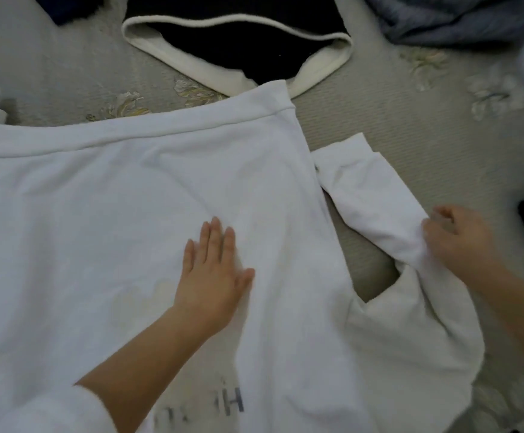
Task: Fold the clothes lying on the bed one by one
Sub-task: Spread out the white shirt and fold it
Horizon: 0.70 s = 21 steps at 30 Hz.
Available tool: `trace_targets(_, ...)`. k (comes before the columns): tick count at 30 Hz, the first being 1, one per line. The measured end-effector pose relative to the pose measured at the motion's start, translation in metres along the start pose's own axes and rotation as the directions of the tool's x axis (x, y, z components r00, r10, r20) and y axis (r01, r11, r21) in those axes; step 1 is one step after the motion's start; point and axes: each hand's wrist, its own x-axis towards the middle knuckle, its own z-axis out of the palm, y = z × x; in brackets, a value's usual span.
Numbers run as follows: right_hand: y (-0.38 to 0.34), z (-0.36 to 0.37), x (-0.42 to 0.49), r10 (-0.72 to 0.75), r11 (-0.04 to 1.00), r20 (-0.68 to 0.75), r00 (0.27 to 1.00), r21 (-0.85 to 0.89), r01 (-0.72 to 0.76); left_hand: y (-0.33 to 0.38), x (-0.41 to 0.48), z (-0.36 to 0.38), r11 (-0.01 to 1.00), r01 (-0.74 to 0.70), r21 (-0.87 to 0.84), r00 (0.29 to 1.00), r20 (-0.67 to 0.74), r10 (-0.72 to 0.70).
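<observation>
A white sweatshirt [104, 207] lies spread flat across the bed, its hem toward the far side and faint grey lettering near the bottom of the view. My left hand [210, 276] presses flat on the body of the sweatshirt with fingers straight. The sweatshirt's right sleeve [370, 195] sticks out over the bed to the right. My right hand [460, 239] grips that sleeve partway along, bunching the cloth.
The grey bedspread [410, 126] has pale flower patterns. A black garment with a cream edge [239, 35] lies at the far middle. A dark blue piece [64, 7] sits at the top left, a grey-blue cloth [454, 17] at the top right.
</observation>
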Motion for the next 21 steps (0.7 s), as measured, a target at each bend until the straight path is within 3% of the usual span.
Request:
trace_targets(3, 0.039, -0.015, -0.006, 0.108, 0.994, 0.063, 0.992, 0.027, -0.11, 0.056, -0.031, 0.042, 0.999, -0.034, -0.042, 0.998, 0.047, 0.036)
trace_targets(5, 0.057, -0.016, -0.007, 0.14, 0.986, 0.115, 0.983, 0.072, -0.149, 0.09, -0.037, 0.061, 0.995, 0.019, -0.1, 1.0, 0.015, -0.018)
trace_targets(8, 0.075, -0.009, -0.007, 0.11, 0.991, 0.135, 0.985, 0.055, -0.118, 0.132, -0.038, 0.078, 0.985, 0.088, -0.15, 0.995, -0.023, -0.092)
trace_targets(11, 0.075, -0.001, -0.008, 0.12, 0.96, 0.169, 0.978, 0.232, -0.158, 0.152, -0.036, 0.087, 0.978, 0.138, -0.156, 0.988, -0.049, -0.147)
trace_targets(14, 0.07, -0.005, -0.008, 0.034, 0.939, 0.213, 0.977, 0.328, -0.105, 0.152, -0.034, 0.087, 0.978, 0.153, -0.139, 0.987, -0.027, -0.158)
trace_targets(16, 0.076, -0.019, -0.009, 0.022, 0.906, 0.12, 0.993, 0.418, -0.071, 0.151, -0.034, 0.086, 0.979, 0.157, -0.127, 0.987, -0.004, -0.158)
trace_targets(18, 0.094, -0.037, -0.011, 0.091, 0.874, -0.147, 0.985, 0.486, -0.008, 0.153, -0.033, 0.084, 0.978, 0.176, -0.11, 0.984, 0.0, -0.177)
trace_targets(20, 0.122, -0.053, -0.018, 0.253, 0.835, -0.37, 0.894, 0.55, -0.009, 0.156, -0.033, 0.083, 0.977, 0.19, -0.095, 0.982, 0.01, -0.19)
trace_targets(21, 0.14, -0.057, -0.023, 0.34, 0.821, -0.38, 0.86, 0.565, -0.075, 0.156, -0.033, 0.082, 0.977, 0.196, -0.087, 0.981, 0.019, -0.195)
